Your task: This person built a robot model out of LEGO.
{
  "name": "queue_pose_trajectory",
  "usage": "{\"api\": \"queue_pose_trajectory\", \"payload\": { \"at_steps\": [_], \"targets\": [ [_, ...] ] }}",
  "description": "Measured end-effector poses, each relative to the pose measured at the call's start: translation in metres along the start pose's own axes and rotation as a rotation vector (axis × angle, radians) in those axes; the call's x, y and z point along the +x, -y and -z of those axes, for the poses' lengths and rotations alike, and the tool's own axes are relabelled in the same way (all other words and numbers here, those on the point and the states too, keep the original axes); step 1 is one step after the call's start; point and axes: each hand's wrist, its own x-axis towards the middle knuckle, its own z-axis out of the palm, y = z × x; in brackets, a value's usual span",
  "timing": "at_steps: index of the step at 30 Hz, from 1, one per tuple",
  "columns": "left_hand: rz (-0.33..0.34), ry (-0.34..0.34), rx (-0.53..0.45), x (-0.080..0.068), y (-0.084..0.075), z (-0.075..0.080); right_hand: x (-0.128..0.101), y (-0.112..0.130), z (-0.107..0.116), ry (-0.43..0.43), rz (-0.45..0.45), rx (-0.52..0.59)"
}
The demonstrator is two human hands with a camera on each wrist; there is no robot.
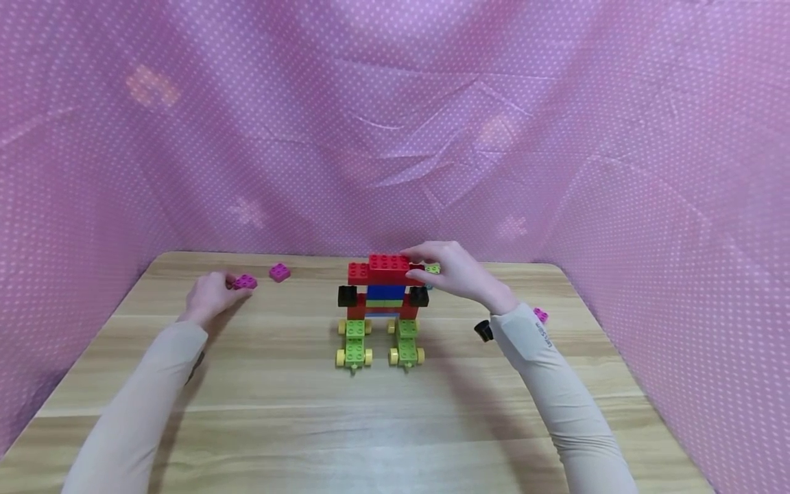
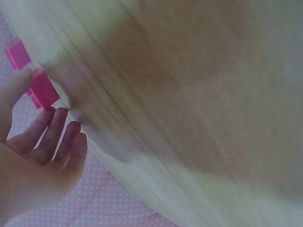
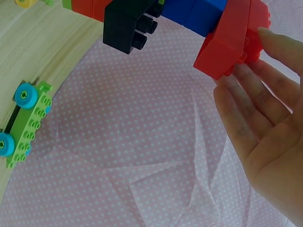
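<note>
In the head view, my left hand (image 1: 211, 297) is at the far left of the table and pinches a magenta brick (image 1: 245, 282) between thumb and fingertips. A built block figure (image 1: 385, 293) stands mid-table on two green wheeled bases (image 1: 354, 351), with blue bricks in its middle, black bricks at its sides and red ones across the top. My right hand (image 1: 453, 269) is at the figure's upper right, its thumb and fingers around the end of the top red brick (image 1: 389, 262). In the right wrist view, the thumb presses one side of the red brick (image 3: 258, 23) and fingertips meet the other.
A second magenta brick (image 1: 280, 272) lies just right of my left hand. Beside my right forearm are a black piece (image 1: 484, 331) and another magenta brick (image 1: 540, 315). Behind the figure stands a green wheeled base with blue wheels (image 3: 28, 120). Pink dotted cloth (image 1: 395, 123) surrounds the table.
</note>
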Motion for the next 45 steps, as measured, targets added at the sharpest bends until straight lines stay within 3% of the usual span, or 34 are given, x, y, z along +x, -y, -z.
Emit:
{"api": "queue_pose_trajectory", "payload": {
  "at_steps": [6,18,24,31,45],
  "targets": [
    [-0.001,-0.017,-0.003,-0.002,0.004,0.0,0.001,0.001,-0.001,-0.002,0.011,0.009],
    [-0.037,-0.02,-0.131,-0.014,-0.002,0.014,-0.001,-0.001,0.0,0.0,0.005,0.026],
    [-0.117,-0.059,-0.196,-0.025,-0.022,0.029,0.0,-0.001,0.0,-0.002,0.009,0.03],
    [-0.238,-0.102,-0.181,-0.027,-0.053,0.043,0.001,-0.002,-0.001,-0.013,0.019,0.017],
    [-0.366,0.013,-0.247,-0.04,-0.113,0.06,0.001,-0.002,0.0,-0.021,0.027,0.001]
  ]
}}
